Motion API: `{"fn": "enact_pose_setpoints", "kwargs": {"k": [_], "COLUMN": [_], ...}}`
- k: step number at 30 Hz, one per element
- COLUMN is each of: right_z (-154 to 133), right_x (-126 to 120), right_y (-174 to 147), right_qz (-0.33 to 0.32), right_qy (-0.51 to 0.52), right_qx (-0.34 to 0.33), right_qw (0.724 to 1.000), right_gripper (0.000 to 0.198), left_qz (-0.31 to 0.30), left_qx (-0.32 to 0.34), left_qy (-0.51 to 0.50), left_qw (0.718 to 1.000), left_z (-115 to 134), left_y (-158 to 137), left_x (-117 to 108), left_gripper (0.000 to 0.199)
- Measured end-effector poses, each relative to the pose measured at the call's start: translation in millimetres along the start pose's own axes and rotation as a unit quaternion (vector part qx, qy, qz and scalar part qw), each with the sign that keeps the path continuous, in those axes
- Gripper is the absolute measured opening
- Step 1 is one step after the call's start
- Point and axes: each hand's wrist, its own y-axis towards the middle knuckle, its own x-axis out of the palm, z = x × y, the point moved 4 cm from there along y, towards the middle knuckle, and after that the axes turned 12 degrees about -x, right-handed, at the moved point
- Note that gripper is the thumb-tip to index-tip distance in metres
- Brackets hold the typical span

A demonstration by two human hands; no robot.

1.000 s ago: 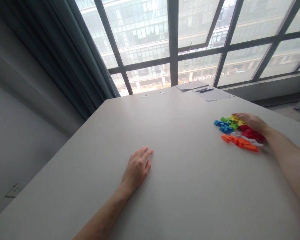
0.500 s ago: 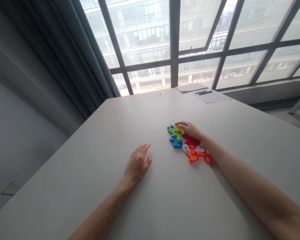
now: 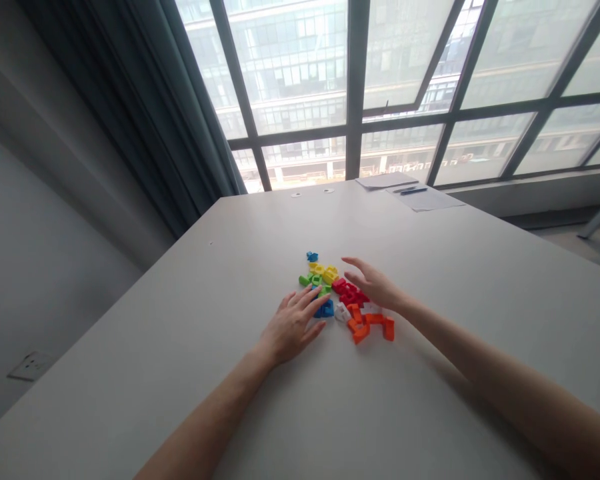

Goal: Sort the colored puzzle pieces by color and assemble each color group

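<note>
Neither hand grips anything: the left hand (image 3: 294, 324) lies palm down on the white table (image 3: 180, 347) with its fingers spread and loose, and the right hand (image 3: 375, 287) hovers with its fingers open and slightly curled, closed on nothing. Between the two hands sits a heap of small colourful plastic blocks (image 3: 343, 297), near the middle of the table. The left fingertips reach the near-left edge of the heap, touching or just beside a blue block (image 3: 325, 309) and a green block (image 3: 316, 281). The right hand is over the right side of the heap, above the red blocks (image 3: 349, 293); whether it touches them cannot be told. Yellow blocks (image 3: 325, 272) lie at the far side of the heap, and a single small blue piece (image 3: 312, 256) sits a little apart beyond them. Orange blocks (image 3: 370, 324) lie at the near-right edge, just beside a white block (image 3: 342, 313). At the far end of the table, well apart from the hands, sheets of paper (image 3: 403, 187) lie with a pen (image 3: 414, 191) on top, close to the large window (image 3: 405, 80). A dark curtain (image 3: 145, 120) hangs to the left.
</note>
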Motion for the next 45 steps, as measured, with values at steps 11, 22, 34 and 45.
{"fn": "enact_pose_setpoints", "kwargs": {"k": [11,22,34,45], "right_z": [-24.7,31.6,11.4,-29.2], "right_x": [0.4,-1.5,37.8,22.7], "right_y": [-72.7,9.3,44.2,-19.0], "right_qz": [-0.126,-0.062,-0.152,-0.273], "right_qy": [-0.236,-0.204,-0.191,-0.154], "right_qx": [-0.151,-0.001,-0.079,-0.179], "right_qw": [0.952,0.977,0.967,0.933], "right_gripper": [0.05,0.05,0.058,0.052], "left_qz": [0.033,-0.008,0.045,0.028], "left_qx": [-0.051,-0.019,-0.058,-0.156], "left_qy": [0.001,-0.01,-0.043,-0.04], "left_qw": [0.998,1.0,0.996,0.987], "left_z": [7.4,18.9,-0.1,-52.3], "left_y": [0.7,65.5,-2.4,47.7], "left_x": [-0.3,8.9,-0.6,4.6], "left_gripper": [0.052,0.068,0.052,0.047]}}
